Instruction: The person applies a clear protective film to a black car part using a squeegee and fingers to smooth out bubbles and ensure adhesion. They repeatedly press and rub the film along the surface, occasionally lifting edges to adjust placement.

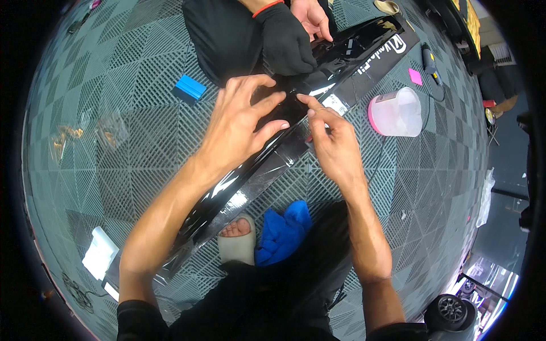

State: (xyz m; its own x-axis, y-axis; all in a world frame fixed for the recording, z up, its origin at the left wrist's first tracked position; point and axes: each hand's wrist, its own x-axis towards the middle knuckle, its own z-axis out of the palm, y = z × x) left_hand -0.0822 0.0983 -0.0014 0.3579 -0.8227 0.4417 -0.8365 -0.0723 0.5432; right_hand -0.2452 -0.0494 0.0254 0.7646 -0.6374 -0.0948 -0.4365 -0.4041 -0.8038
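A long, glossy black panel (210, 213) lies slantwise on the floor, with a dark, shiny film or sheet along its near edge. My left hand (236, 116) rests over the panel's middle, fingers spread, its fingertips at the black surface. Opposite it, my right hand (336, 145) touches the panel with an outstretched index finger; its other fingers curl under. A small reddish thing (309, 138) shows at the edge of that palm, mostly hidden. Across from me, another person's black-gloved hand (284, 42) and bare hand (311, 18) work at the same panel.
A blue squeegee card (189, 88) lies left of the panel. To the right are a translucent tub (398, 113) with a pink base, a pink card (415, 77) and a corded tool (430, 62). A blue cloth (283, 233) sits beside my sandalled foot (237, 238).
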